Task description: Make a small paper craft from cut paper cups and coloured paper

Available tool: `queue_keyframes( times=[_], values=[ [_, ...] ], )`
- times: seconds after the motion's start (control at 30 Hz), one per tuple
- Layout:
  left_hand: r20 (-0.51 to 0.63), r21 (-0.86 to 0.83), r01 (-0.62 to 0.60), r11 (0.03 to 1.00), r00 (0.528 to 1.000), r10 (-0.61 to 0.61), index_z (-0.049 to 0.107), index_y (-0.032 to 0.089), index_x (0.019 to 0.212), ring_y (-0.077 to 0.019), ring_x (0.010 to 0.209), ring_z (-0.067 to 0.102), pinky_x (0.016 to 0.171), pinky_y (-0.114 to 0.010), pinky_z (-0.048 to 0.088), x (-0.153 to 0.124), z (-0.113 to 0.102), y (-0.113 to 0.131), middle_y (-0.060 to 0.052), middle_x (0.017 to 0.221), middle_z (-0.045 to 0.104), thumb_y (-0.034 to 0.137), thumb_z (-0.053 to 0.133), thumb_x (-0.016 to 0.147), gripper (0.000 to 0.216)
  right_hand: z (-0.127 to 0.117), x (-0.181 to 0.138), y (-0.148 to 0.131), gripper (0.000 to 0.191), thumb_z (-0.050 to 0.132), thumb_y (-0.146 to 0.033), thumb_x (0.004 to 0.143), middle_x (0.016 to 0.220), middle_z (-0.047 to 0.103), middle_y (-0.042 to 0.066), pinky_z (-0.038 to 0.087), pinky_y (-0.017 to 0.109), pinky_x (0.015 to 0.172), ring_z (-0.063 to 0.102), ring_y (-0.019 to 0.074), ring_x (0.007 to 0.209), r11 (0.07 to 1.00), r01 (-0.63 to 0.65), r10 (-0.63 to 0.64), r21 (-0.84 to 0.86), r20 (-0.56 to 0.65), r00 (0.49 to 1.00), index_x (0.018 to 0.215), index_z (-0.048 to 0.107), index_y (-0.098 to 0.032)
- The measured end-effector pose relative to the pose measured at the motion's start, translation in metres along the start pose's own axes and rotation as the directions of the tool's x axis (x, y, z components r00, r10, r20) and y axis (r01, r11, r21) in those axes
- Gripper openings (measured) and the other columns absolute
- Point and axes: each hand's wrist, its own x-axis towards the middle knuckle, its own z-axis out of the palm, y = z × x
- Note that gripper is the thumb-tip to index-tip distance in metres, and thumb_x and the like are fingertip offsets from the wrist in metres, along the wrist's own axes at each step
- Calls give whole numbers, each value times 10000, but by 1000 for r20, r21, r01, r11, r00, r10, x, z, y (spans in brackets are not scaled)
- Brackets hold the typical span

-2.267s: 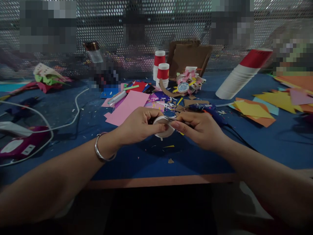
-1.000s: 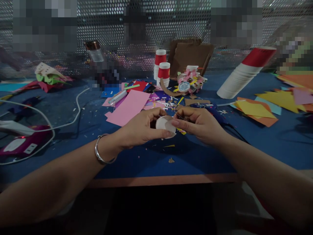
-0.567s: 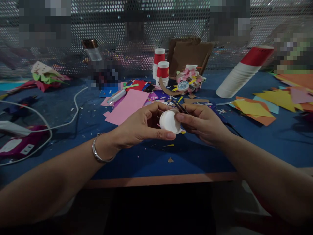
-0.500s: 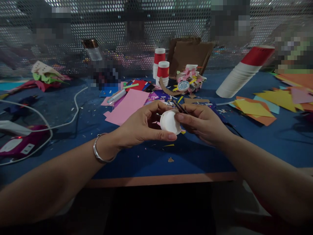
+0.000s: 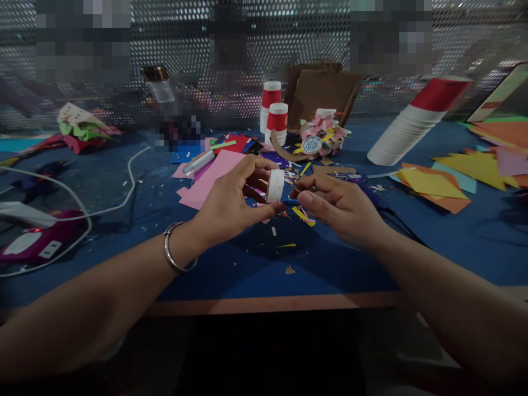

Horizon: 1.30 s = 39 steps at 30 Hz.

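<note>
My left hand is closed around a short white paper cup piece, gripping it between thumb and fingers. The piece is turned on its side, with its narrow wall towards me. Close on its right, my right hand has its fingers closed on what look like scissors, mostly hidden. A blue part and a thin dark part of them show by the fingertips. Under and behind the hands lie paper scraps and a pink sheet.
Red-and-white paper cups stand at the back beside a cardboard piece and a paper-decorated object. A long cup stack leans at right, near coloured papers. A purple power strip and white cable lie left.
The cup piece has turned from showing its round white face to showing its side wall. My right hand has drawn slightly away from it, and the dark tips have swung down.
</note>
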Motion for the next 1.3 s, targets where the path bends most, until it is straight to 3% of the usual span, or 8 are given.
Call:
queue_keyframes(
  times=[0.1, 0.23, 0.37, 0.7, 1.0, 1.17, 1.3],
  values=[
    [-43, 100, -69, 993, 996, 74, 624, 180, 1214, -152, 836, 711, 746, -285, 638, 2, -2, -1, -46, 1057, 716, 313, 918, 708, 601, 0, 1, -2, 469, 633, -647, 958, 896, 635, 49, 372, 292, 628, 551, 151, 757, 998, 49, -47, -32, 47, 998, 925, 698, -184],
    [-54, 204, -143, 969, 986, 157, 657, 179, 1221, -179, 929, 720, 785, -289, 635, 3, -4, -2, -63, 1097, 737, 328, 900, 739, 560, 0, 1, -3, 437, 643, -613, 960, 729, 529, -14, 321, 279, 583, 438, 110, 627, 998, 18, -11, -55, 110, 994, 926, 677, -178],
    [-46, 245, -184, 952, 979, 200, 670, 170, 1223, -191, 958, 729, 800, -296, 638, 2, -4, -4, -75, 1114, 736, 299, 878, 760, 524, 0, 2, -4, 425, 635, -591, 966, 702, 488, -29, 297, 273, 567, 402, 101, 607, 999, 5, 3, -54, 149, 989, 887, 662, -174],
    [-47, 275, -147, 950, 985, 166, 682, 175, 1238, -207, 965, 746, 824, -326, 655, 2, -3, -6, -96, 1141, 763, 385, 888, 756, 564, 0, 1, -4, 468, 592, -622, 973, 701, 496, -12, 285, 286, 564, 413, 111, 602, 995, -21, 38, -100, 177, 983, 839, 672, -181],
    [-44, 239, -120, 964, 990, 134, 701, 176, 1205, -201, 918, 736, 816, -346, 655, 1, -3, -4, -88, 1123, 753, 288, 907, 718, 540, 0, 1, -4, 489, 566, -620, 995, 641, 448, -32, 271, 289, 552, 390, 106, 576, 996, 16, 1, -90, 187, 982, 770, 626, -190],
    [-18, 171, -85, 982, 996, 89, 698, 173, 1179, -175, 857, 723, 785, -325, 649, 1, -4, 0, -78, 1105, 752, 317, 911, 712, 533, -1, 0, -5, 479, 564, -595, 1006, 631, 408, -40, 262, 289, 546, 369, 105, 577, 996, 23, -5, -85, 206, 979, 736, 580, -200],
    [-18, 294, -137, 946, 989, 149, 708, 198, 1180, -196, 900, 713, 784, -335, 640, -1, -7, 6, -70, 1075, 748, 310, 907, 724, 509, 0, 0, -6, 506, 557, -604, 1014, 649, 425, -33, 293, 286, 573, 398, 112, 610, 995, 58, -40, -78, 209, 977, 703, 538, -205]
  ],
)
